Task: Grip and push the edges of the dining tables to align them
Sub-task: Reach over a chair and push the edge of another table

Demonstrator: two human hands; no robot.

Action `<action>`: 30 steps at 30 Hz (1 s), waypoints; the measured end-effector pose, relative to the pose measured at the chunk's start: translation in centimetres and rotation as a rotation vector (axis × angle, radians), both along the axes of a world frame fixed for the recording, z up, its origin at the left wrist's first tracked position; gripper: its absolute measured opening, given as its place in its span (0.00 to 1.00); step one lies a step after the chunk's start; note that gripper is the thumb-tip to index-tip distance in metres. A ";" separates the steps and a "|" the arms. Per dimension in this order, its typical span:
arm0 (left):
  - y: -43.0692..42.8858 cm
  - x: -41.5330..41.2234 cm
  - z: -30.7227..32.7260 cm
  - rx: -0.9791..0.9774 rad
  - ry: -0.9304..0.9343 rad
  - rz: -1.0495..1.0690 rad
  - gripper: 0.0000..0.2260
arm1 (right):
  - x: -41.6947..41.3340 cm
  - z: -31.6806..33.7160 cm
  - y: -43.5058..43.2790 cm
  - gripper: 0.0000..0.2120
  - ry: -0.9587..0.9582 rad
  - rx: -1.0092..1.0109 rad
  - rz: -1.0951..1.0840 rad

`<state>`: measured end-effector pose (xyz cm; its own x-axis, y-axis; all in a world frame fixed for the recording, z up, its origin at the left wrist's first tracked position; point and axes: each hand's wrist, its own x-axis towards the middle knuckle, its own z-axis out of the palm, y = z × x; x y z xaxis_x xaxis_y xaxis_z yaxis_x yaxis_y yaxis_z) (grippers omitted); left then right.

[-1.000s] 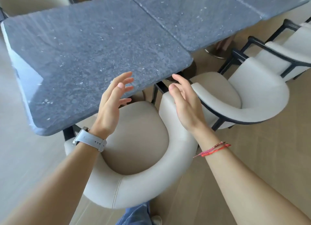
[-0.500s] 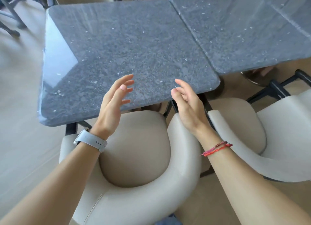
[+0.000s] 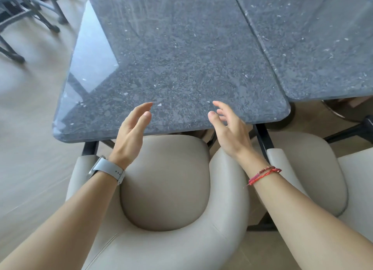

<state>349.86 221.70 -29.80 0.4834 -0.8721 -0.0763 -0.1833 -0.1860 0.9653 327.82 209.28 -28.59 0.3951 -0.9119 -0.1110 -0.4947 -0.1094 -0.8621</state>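
A dining room: stone-topped tables (image 3: 177, 63) side by side (padded chairs (image 3: 167, 189) tucked under).

Second table (image 3: 314, 47) cut off at right edge.

The second bench (image 3: 314, 47) lies just right of the near bench (image 3: 177, 63), its front edge further back. One chair (image 3: 165, 180) sits before the near bench, another chair (image 3: 314, 168) to its right. The left hand (image 3: 131, 132) and right hand (image 3: 230, 132) hover apart over the near bench's front edge.
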 end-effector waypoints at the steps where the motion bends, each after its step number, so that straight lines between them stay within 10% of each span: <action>1: -0.5 0.7 -1.3 0.027 -0.034 0.011 0.21 | 0.4 -0.8 -0.6 0.22 0.021 -0.007 0.013; 18: -8.1 6.7 -15.7 0.405 -0.986 0.094 0.29 | 7.3 -14.3 -10.2 0.29 0.481 -0.415 0.169; 30: -8.3 6.4 -16.9 0.329 -1.088 0.210 0.27 | 8.9 -17.7 -9.3 0.31 0.631 -0.646 0.099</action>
<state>356.30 213.42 -46.71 0.5661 -0.7821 0.2605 -0.8237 -0.5246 0.2150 336.71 199.97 -46.30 0.5145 -0.8366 0.1880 -0.8167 -0.5449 -0.1899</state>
